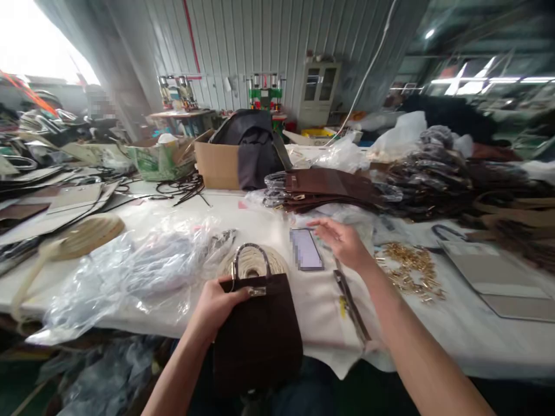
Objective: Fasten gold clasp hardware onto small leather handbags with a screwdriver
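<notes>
My left hand (pixel 223 306) is closed on the upper left of a dark brown handbag (pixel 260 341), its thumb beside the metal clasp. The bag hangs upright at the table's front edge, with its wrapped handle arching up. Behind the handle lies a roll of cream tape (pixel 277 263). My right hand (pixel 342 242) hovers over the table with its fingers stretched out and nothing visible in them. Just left of it a phone (pixel 307 249) with a lit screen rests on the table. Below that hand lies a dark narrow strip or tool (pixel 351 303), whose kind I cannot make out.
Clear plastic bags (pixel 147 266) spread across the left of the table (pixel 321 323). Brown bag panels (pixel 329 188) are stacked at the back, near a cardboard box (pixel 221 164). To the right are a pile of small gold-coloured metal parts (pixel 411 268) and a flat grey panel (pixel 498 274).
</notes>
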The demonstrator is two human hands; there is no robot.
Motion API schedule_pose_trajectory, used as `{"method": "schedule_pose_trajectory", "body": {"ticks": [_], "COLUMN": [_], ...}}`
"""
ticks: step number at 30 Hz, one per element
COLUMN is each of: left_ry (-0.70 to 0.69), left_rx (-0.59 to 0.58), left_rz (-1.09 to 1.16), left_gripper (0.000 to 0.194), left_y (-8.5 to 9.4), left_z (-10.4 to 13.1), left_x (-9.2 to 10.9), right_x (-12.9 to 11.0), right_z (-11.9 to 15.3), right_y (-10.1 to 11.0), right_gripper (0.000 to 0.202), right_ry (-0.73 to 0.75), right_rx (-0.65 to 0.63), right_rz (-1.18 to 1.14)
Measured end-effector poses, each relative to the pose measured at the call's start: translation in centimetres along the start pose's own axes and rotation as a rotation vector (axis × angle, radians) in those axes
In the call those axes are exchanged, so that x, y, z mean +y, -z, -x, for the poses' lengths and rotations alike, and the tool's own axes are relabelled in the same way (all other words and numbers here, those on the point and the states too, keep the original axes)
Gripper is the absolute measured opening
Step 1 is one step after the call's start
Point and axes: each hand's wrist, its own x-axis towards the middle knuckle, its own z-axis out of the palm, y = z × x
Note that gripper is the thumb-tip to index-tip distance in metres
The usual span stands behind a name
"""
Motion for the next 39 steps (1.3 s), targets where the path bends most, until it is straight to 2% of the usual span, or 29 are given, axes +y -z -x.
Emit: {"method": "schedule_pose_trajectory", "body": {"ticks": [2, 4, 6, 8, 11, 15, 17, 20, 27, 33, 35, 37, 39], "left_ry": [-0.017, -0.042, -0.064, -0.078, -0.082, -0.112, -0.118, -0.112, -0.143, -0.150, -0.150, -0.135, -0.121], "left_rx": [-0.022, -0.037, -0.037, -0.031, -0.026, -0.043, -0.049, -0.051, -0.060, -0.034, -0.039, -0.044, -0.049], "left_rz": [0.013, 0.020, 0.013, 0.008, 0.020, 0.034, 0.046, 0.069, 0.081, 0.044, 0.030, 0.016, 0.014], "left_gripper": [0.049, 0.049, 0.046, 0.044, 0.044, 0.044, 0.045, 0.045, 0.046, 0.047, 0.050, 0.054, 0.056], "left_y": [-0.4, -0.5, -0.3, -0.1, 0.1, 0.1, 0.1, 0.1, 0.3, 0.4, 0.4, 0.5, 0.5], "left_z": [-0.2, -0.3, -0.3, -0.3, -0.3, -0.2, -0.2, -0.2, -0.3, -0.2, -0.3, -0.4, -0.4], "left_x": [0.2, 0.2, 0.0, -0.4, -0.7, -0.7, -0.8, -1.1, -1.6, -1.3, -1.3, -1.3, -1.4], "right_x": [-2.5, -4.5, -5.8, -6.3, -6.2, -5.5, -5.3, -5.1, -5.1, -4.8, -4.7, -5.3, -7.0], "right_z": [2.0, 4.4, 6.7, 8.6, 10.2, 10.4, 10.2, 9.9, 9.8, 10.0, 10.4, 11.1, 12.0], "right_y": [-0.6, -2.6, -5.3, -8.1, -11.2, -13.1, -13.4, -13.3, -12.3, -13.2, -13.0, -11.9, -9.8], "right_gripper": [0.042, 0.045, 0.065, 0.080, 0.064, 0.031, 0.022, 0.024, 0.015, 0.034, 0.049, 0.066, 0.079], "right_ry": [-0.021, -0.035, -0.019, 0.003, -0.060, -0.121, -0.101, -0.101, -0.236, -0.259, -0.249, -0.205, -0.146], "right_rx": [-0.112, -0.178, -0.208, -0.187, -0.085, -0.004, 0.045, 0.082, 0.032, 0.033, 0.054, 0.117, 0.212], "right_rz": [0.040, 0.066, 0.089, 0.110, 0.121, 0.080, 0.036, -0.031, -0.165, -0.232, -0.204, -0.118, -0.066]}}
